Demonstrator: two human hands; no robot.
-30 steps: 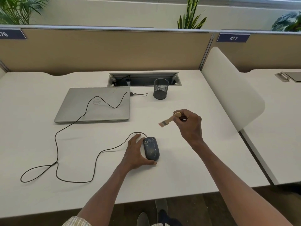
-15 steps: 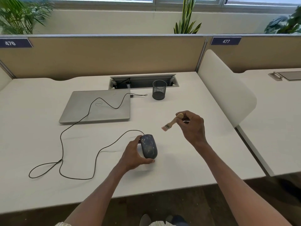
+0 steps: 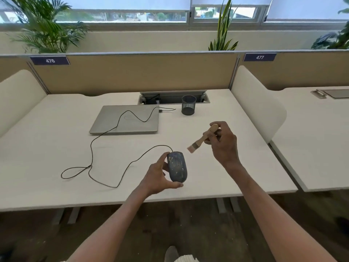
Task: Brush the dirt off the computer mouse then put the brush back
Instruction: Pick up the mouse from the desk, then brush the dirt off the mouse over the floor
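White desk (image 3: 56, 148) | left hand (image 3: 158, 176) grips mouse (image 3: 177, 166) | right hand (image 3: 224, 142) pinches brush (image 3: 203, 138), bristles down-left

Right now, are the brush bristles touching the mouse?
No. The brush in the right hand hangs clear of the mouse, bristles up and to its right.

Left hand (image 3: 158, 176) covers mouse's (image 3: 177, 166) left side and underside; can't tell if it touches the surface (image 3: 56, 148). Right hand (image 3: 223, 142) hides mid part of brush (image 3: 203, 138) handle; bristles blurred. Specks on mouse too small to ID. Pen cup (image 3: 188, 107) contents not visible thru mesh. Cable (image 3: 105, 133) plug end too small to tell. Both forearms cut off at bottom edge.
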